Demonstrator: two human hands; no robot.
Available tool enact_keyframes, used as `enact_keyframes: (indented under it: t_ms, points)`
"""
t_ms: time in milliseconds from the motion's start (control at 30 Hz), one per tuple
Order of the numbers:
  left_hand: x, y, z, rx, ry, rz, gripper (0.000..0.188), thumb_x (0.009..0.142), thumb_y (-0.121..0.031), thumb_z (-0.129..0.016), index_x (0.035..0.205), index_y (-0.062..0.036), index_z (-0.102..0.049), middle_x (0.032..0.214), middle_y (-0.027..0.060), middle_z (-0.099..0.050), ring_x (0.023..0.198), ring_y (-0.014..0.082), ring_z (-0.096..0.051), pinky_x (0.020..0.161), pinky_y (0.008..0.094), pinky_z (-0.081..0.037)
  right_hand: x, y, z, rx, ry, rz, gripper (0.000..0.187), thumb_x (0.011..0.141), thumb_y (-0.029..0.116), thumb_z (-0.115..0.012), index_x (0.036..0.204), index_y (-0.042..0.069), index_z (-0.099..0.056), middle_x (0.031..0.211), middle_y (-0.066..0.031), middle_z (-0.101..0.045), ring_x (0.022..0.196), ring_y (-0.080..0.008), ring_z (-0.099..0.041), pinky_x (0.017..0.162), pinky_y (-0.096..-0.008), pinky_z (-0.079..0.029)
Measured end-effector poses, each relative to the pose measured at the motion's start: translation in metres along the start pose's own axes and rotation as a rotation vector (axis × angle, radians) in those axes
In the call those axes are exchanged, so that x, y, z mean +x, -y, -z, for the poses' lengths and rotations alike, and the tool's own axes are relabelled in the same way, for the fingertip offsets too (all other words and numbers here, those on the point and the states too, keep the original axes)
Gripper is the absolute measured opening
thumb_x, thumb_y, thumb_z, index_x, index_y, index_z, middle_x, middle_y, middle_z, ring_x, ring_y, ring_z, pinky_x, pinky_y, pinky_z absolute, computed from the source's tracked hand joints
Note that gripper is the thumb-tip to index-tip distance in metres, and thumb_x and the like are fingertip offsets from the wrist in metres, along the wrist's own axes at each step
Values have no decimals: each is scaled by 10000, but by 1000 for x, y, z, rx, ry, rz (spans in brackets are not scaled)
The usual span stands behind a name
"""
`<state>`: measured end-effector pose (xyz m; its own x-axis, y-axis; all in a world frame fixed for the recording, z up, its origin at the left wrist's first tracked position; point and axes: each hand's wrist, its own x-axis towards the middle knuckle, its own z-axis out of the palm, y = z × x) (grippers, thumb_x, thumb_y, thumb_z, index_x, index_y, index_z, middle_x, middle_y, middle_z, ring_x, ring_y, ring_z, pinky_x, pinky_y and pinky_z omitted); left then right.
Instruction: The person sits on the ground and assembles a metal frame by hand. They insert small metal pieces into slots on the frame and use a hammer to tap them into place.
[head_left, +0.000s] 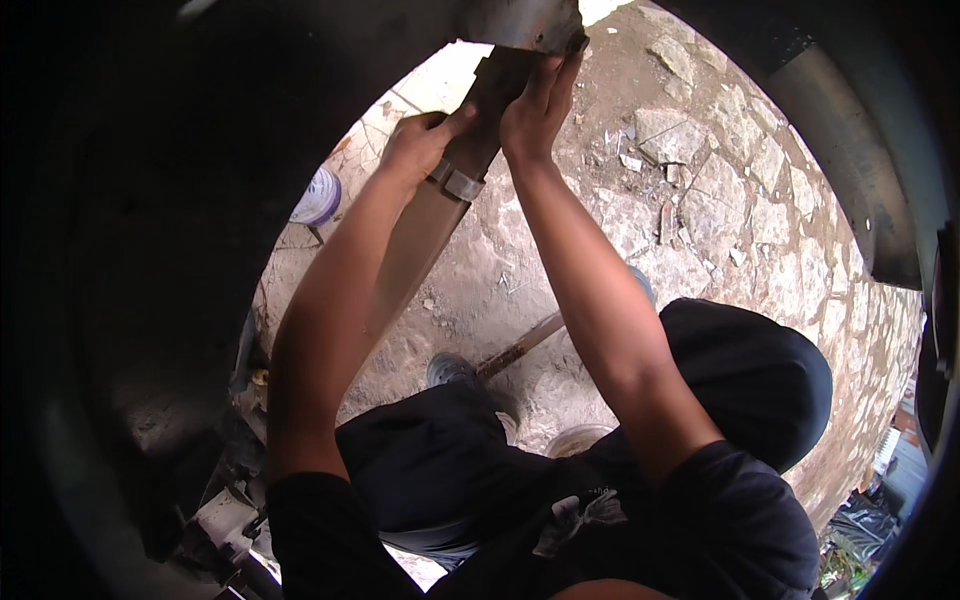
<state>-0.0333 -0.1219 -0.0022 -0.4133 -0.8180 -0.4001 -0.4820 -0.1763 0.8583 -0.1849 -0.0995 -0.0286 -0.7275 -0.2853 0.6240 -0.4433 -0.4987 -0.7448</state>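
A long, flat, brownish metal bar (pixel 425 235) with a metal band (pixel 457 183) around it slants up and away from me. Its upper part is darker and runs under a rusty metal piece (pixel 530 25) at the top. My left hand (pixel 420 145) grips the bar's left edge just above the band, thumb across its face and the other fingers mostly hidden. On the opposite edge, farther up, my right hand (pixel 535 110) lies against the dark part. Its fingers are stretched upward, their tips close to the rusty piece. The bar's lower end is hidden behind my left forearm.
Dark curved surfaces frame the view, with a curved metal panel (pixel 835 140) at the upper right. A white and purple bucket (pixel 318 197) stands at left. A rusty bar (pixel 525 343) lies between my feet on the stone-paved ground (pixel 740 200). Rubble is scattered at right.
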Motion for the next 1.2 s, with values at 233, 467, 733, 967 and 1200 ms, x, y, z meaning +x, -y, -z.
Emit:
enact_keyframes:
  t_ms: [233, 467, 733, 967, 1200]
  points:
    - [-2, 17, 12, -85, 18, -57, 676, 933, -497, -765, 1316, 53, -668, 1241, 115, -730, 1141, 189, -665, 994, 324, -495, -7, 14, 7, -63, 111, -250, 605, 1003, 410, -620, 1346, -71, -491, 994, -283, -720, 879, -473, -711, 784, -480, -546]
    - [2, -4, 5, -47, 12, -52, 621, 912, -507, -778, 1206, 38, -729, 1160, 106, -755, 1056, 192, -695, 981, 315, -499, -4, 10, 3, -338, 71, -170, 613, 884, 375, -753, 1259, -52, -525, 1011, -309, -717, 976, -523, -691, 831, -554, -541]
    - [3, 18, 8, -149, -44, -63, 721, 901, -569, -766, 1231, 69, -698, 1220, 159, -728, 1115, 233, -688, 982, 350, -517, -5, 16, 4, -309, 172, -257, 546, 950, 361, -676, 1241, -60, -486, 956, -325, -710, 923, -548, -679, 796, -572, -539]
    - [2, 13, 12, -35, -19, -82, 664, 943, -535, -732, 1248, 54, -700, 1219, 135, -729, 1134, 215, -675, 991, 351, -509, 2, 7, 15, -309, 308, -230, 575, 966, 357, -653, 1277, -72, -430, 952, -346, -701, 908, -565, -670, 792, -591, -533]
    - [-5, 2, 1, 75, -158, -40, 763, 852, -599, -800, 1224, 61, -710, 1165, 121, -745, 1078, 188, -683, 971, 333, -505, 1, 11, 11, -343, 255, -247, 550, 958, 330, -652, 1255, -80, -435, 940, -349, -698, 895, -556, -678, 792, -590, -541]
